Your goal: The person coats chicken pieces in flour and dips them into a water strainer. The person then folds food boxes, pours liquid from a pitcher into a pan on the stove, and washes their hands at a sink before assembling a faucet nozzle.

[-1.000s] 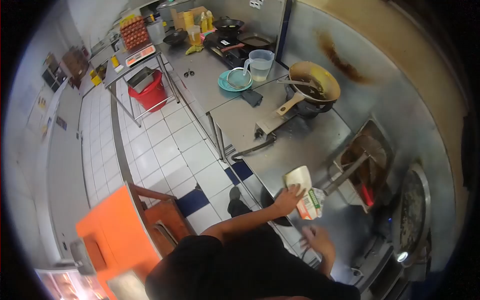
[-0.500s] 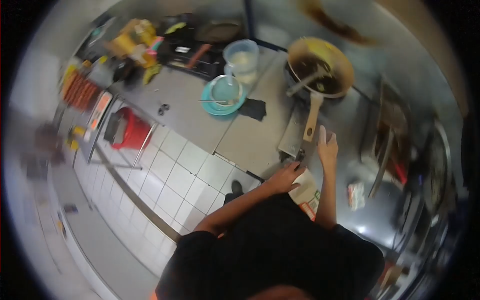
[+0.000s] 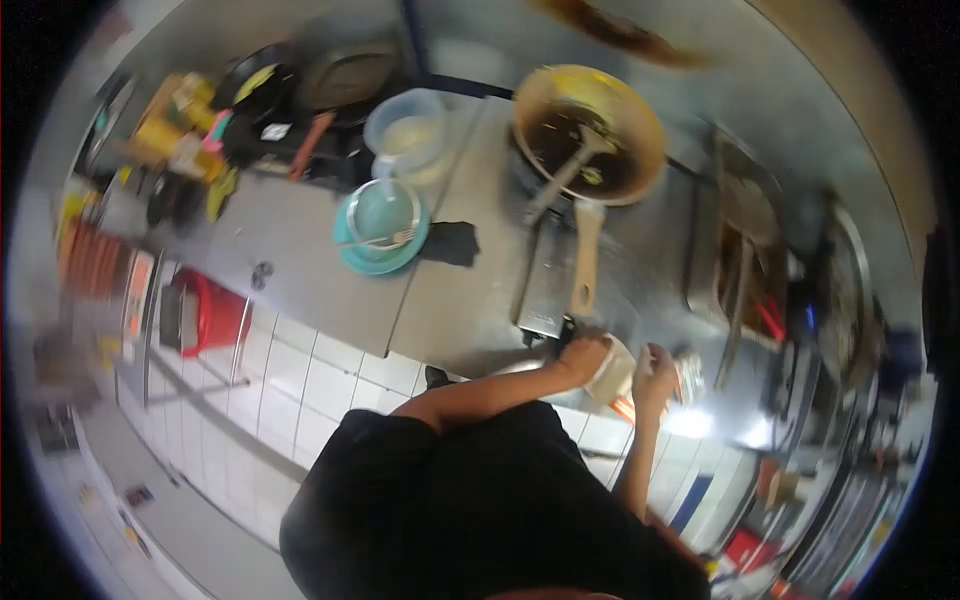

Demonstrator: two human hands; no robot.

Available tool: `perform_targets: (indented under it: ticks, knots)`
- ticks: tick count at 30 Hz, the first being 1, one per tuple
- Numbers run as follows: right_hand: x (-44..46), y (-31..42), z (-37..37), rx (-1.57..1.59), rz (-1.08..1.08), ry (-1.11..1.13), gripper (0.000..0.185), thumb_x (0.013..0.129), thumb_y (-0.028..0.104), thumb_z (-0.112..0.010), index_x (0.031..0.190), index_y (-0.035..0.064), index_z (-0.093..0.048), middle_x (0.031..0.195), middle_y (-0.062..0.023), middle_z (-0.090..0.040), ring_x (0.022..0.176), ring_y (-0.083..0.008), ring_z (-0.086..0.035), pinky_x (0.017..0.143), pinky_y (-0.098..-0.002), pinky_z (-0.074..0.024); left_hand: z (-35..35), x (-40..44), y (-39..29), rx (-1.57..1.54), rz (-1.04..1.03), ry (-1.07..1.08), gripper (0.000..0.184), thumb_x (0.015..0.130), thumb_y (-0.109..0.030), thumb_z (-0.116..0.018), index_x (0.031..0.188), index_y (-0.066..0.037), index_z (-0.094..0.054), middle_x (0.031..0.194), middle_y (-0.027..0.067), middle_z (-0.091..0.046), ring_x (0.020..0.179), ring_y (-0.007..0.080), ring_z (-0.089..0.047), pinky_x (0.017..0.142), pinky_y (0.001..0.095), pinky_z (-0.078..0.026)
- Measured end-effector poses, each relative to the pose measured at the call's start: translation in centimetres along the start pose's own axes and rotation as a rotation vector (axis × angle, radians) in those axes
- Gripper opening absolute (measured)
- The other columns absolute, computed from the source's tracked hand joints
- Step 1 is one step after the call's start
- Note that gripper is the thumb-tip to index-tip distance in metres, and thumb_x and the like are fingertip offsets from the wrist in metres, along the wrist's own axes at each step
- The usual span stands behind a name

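Note:
My left hand (image 3: 586, 361) is closed at the upper edge of a beige paper packet (image 3: 611, 377) with an orange and white printed part, at the counter's front edge. To its right, my right hand (image 3: 655, 380) is raised with fingers partly bent and apart, and I see nothing in it. Just beside that hand lies a small white printed packet (image 3: 690, 376), partly covered by it. Beyond my hands, a tan frying pan (image 3: 640, 120) with dark liquid and a wooden handle sits on a portable gas stove (image 3: 543, 312). A spatula (image 3: 566, 180) rests in the pan.
On the left counter stand a turquoise bowl (image 3: 380, 262) with a strainer and fork, a clear plastic jug (image 3: 405, 130) and a black cloth (image 3: 451, 244). A metal tray (image 3: 708, 270) with a long utensil lies at the right. A red bucket (image 3: 222, 315) stands at the lower left.
My left hand has gone from beside the stove's knob to the beige packet's edge. My right hand has drawn back from near the pan handle towards my body. The view has shifted.

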State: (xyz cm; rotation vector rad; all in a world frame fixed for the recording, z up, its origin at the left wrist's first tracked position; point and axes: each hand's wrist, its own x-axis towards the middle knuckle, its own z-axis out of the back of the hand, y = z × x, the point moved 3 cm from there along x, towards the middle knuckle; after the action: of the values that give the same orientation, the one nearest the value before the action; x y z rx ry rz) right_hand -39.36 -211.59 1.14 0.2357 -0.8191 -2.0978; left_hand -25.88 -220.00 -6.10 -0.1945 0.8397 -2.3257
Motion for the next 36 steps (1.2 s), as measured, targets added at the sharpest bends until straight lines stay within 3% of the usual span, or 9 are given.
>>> perform_targets:
  ticks: [3, 10, 13, 17, 21, 28, 31, 32, 36]
  knots:
    - [4.0, 4.5, -2.6, 0.323, -0.052, 0.164, 0.036, 0.101, 0.031, -0.059, 0.116, -0.0016, -0.064, 0.1, -0.0131, -0.071, 0.082, -0.0184, -0.069, 0.073, -0.0317, -0.054, -3.5, 2.5, 1.0, -0.057, -0.187, -0.275, 0.024, 0.087, -0.011, -0.058, 0.106, 0.002, -0.062, 0.097, 0.0238, -0.067, 0.084, 0.0372, -0.072, 0.068, 0.0479, -0.059]
    - [9.7, 15.2, -9.2, 0.654, -0.288, 0.693, 0.036, 0.103, 0.036, -0.054, 0.11, 0.0014, -0.061, 0.082, -0.0073, -0.062, 0.066, -0.0139, -0.06, 0.06, -0.0289, -0.0508, 12.4, -7.4, 5.9, -0.139, -0.076, -0.196, 0.018, 0.085, -0.012, -0.062, 0.1, -0.004, -0.066, 0.103, 0.0173, -0.067, 0.095, 0.0372, -0.068, 0.076, 0.0492, -0.055]
    - [9.3, 16.7, -10.8, 0.795, -0.493, 0.639, 0.035, 0.102, 0.037, -0.055, 0.112, 0.0036, -0.06, 0.073, -0.0022, -0.055, 0.057, -0.0136, -0.053, 0.05, -0.0284, -0.0464, 21.0, -6.9, 14.7, 0.353, 0.112, -0.366, 0.036, 0.082, -0.02, -0.067, 0.112, -0.001, -0.064, 0.106, 0.0184, -0.066, 0.109, 0.0362, -0.061, 0.09, 0.0474, -0.048]
    - [9.9, 14.8, -12.5, 0.729, -0.412, 0.526, 0.035, 0.103, 0.041, -0.054, 0.104, 0.0067, -0.06, 0.07, 0.001, -0.051, 0.052, -0.0105, -0.049, 0.045, -0.0264, -0.0426, 17.0, -3.7, 26.9, 0.899, 0.092, -0.327, 0.054, 0.082, -0.026, -0.067, 0.128, 0.002, -0.059, 0.112, 0.0195, -0.064, 0.11, 0.0347, -0.058, 0.094, 0.0469, -0.041]
    - [8.3, 16.6, -11.7, 0.623, -0.342, 0.442, 0.037, 0.103, 0.046, -0.053, 0.093, 0.0101, -0.057, 0.066, 0.0023, -0.048, 0.05, -0.0079, -0.046, 0.042, -0.0255, -0.0386, 17.6, -1.9, 27.0, 0.502, -0.007, -0.02, 0.042, 0.087, -0.026, -0.062, 0.121, -0.001, -0.062, 0.116, 0.0185, -0.065, 0.113, 0.0305, -0.06, 0.097, 0.049, -0.041]
    - [7.0, 18.5, -11.9, 0.621, -0.356, 0.304, 0.041, 0.102, 0.049, -0.054, 0.091, 0.01, -0.056, 0.065, 0.0023, -0.046, 0.049, -0.0071, -0.044, 0.04, -0.0247, -0.0365, 26.3, -9.1, 24.1, -0.499, 0.092, -0.573, 0.037, 0.093, -0.016, -0.059, 0.125, 0.002, -0.054, 0.116, 0.0209, -0.063, 0.115, 0.037, -0.059, 0.101, 0.0467, -0.043]
    - [6.5, 18.8, -10.3, 0.602, -0.338, 0.255, 0.038, 0.103, 0.046, -0.054, 0.095, 0.009, -0.057, 0.066, 0.0023, -0.047, 0.049, -0.0066, -0.044, 0.039, -0.024, -0.0373, 33.3, -14.4, 30.6, -0.82, 0.412, -0.475, 0.037, 0.097, -0.019, -0.057, 0.126, 0.003, -0.051, 0.113, 0.0157, -0.063, 0.107, 0.0284, -0.064, 0.095, 0.043, -0.051]
    - [6.3, 18.0, -9.6, 0.618, -0.334, 0.246, 0.037, 0.103, 0.045, -0.054, 0.096, 0.0091, -0.057, 0.067, 0.0024, -0.047, 0.049, -0.0065, -0.044, 0.039, -0.024, -0.0375, 35.5, -17.0, 33.0, -1.424, 0.266, -0.611, 0.034, 0.097, -0.02, -0.056, 0.124, 0.001, -0.053, 0.113, 0.012, -0.064, 0.101, 0.0241, -0.065, 0.091, 0.0411, -0.054]
    - [2.4, 23.1, -7.0, 0.627, -0.372, 0.197, 0.033, 0.103, 0.041, -0.057, 0.099, 0.0084, -0.056, 0.067, 0.0024, -0.047, 0.049, -0.0063, -0.044, 0.041, -0.0229, -0.0359, 50.7, -26.7, 44.8, -1.561, 0.395, -1.068, 0.031, 0.099, -0.022, -0.051, 0.115, 0.001, -0.062, 0.108, 0.0127, -0.07, 0.097, 0.0263, -0.069, 0.091, 0.0422, -0.055]
